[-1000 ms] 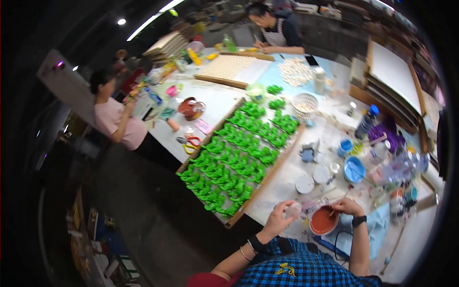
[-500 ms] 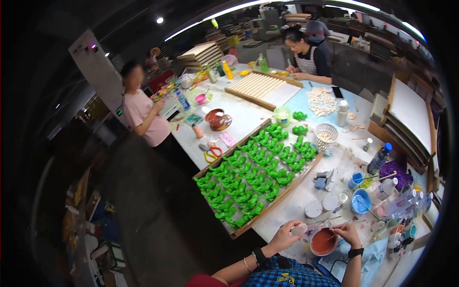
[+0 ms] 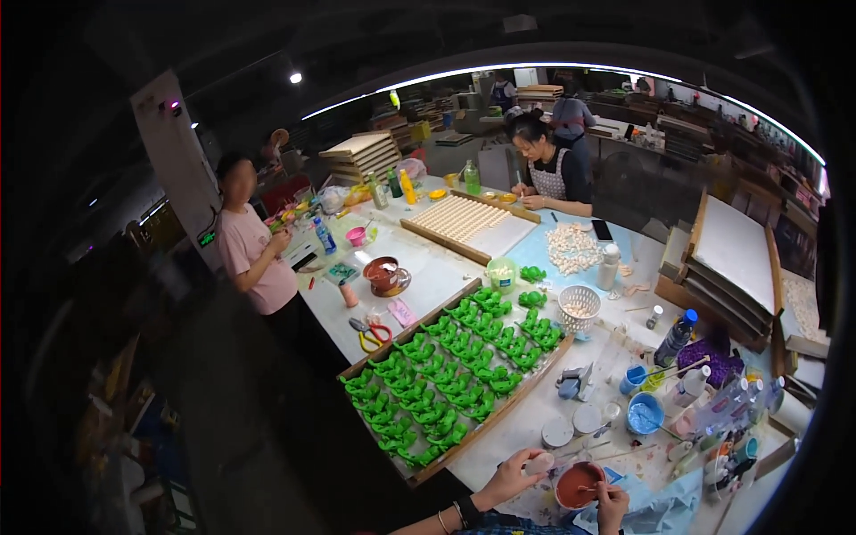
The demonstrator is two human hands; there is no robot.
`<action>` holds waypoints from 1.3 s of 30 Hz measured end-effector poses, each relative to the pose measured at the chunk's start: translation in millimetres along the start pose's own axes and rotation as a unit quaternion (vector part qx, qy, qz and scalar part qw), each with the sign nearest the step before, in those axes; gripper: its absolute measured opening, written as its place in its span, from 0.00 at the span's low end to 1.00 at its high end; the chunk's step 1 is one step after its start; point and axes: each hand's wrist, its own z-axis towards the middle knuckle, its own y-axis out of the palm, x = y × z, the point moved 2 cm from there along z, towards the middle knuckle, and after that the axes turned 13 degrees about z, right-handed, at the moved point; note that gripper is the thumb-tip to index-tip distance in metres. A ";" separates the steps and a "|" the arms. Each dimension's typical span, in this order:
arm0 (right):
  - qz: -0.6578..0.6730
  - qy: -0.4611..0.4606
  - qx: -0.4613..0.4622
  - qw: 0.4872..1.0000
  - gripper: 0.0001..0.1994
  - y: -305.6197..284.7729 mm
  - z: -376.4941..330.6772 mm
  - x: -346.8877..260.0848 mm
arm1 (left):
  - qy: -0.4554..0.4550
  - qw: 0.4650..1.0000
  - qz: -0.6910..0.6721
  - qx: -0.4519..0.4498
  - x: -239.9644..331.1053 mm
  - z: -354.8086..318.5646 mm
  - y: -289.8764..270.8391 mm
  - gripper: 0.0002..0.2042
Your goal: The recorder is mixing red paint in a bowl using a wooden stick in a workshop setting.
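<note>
My left hand (image 3: pixel 505 479) is closed on a small pale pink rounded piece (image 3: pixel 539 463), held up beside the left rim of a bowl (image 3: pixel 559 494). Reddish-brown paint (image 3: pixel 575 476) fills that bowl. Over its right side, my right hand (image 3: pixel 613 505) pinches a thin stick (image 3: pixel 586 488), perhaps a brush, whose end reaches into the paint. Left of the bowl, a long wooden-edged tray (image 3: pixel 506 406) carries rows of bright green figures (image 3: pixel 432 374). Two round whitish lids (image 3: pixel 558 432) lie just beyond my left hand.
To the right stand a blue paint cup (image 3: pixel 645 415), a blue-capped bottle (image 3: pixel 676 337) and several clear bottles (image 3: pixel 719 406). A white basket (image 3: pixel 579 308) holds pale pieces. Across the table one person (image 3: pixel 548 169) works seated; another (image 3: pixel 254 241) stands at the left edge. Stacked boards (image 3: pixel 727 267) rise at right.
The view has tilted up, so my hands and the bowl sit lower in the picture. My right hand has come to the bowl's lower right side, still with the stick.
</note>
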 end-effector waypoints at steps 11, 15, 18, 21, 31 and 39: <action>0.252 -0.092 0.164 0.949 0.09 24.3 -25.1 -0.3 | 0.025 1.000 -0.010 0.010 8.8 -12.4 3.3 0.21; 0.177 -0.125 0.131 0.967 0.10 15.9 -34.9 9.9 | 0.017 1.000 -0.017 -0.018 -0.5 -15.7 4.7 0.22; 0.175 -0.102 0.151 0.968 0.14 23.5 -40.7 5.7 | 0.030 1.000 -0.010 0.000 0.7 -18.4 2.3 0.22; 0.102 -0.147 0.182 0.967 0.15 29.6 -28.8 -2.9 | -0.005 1.000 0.000 -0.021 -2.5 -10.1 -6.8 0.21; 0.315 -0.071 0.219 0.921 0.09 34.8 -32.5 0.9 | -0.009 0.996 -0.032 -0.080 6.3 -7.8 -0.5 0.20; 0.411 0.133 0.170 0.886 0.21 48.4 -48.6 10.6 | 0.009 0.997 -0.039 -0.070 2.9 -13.1 -6.3 0.19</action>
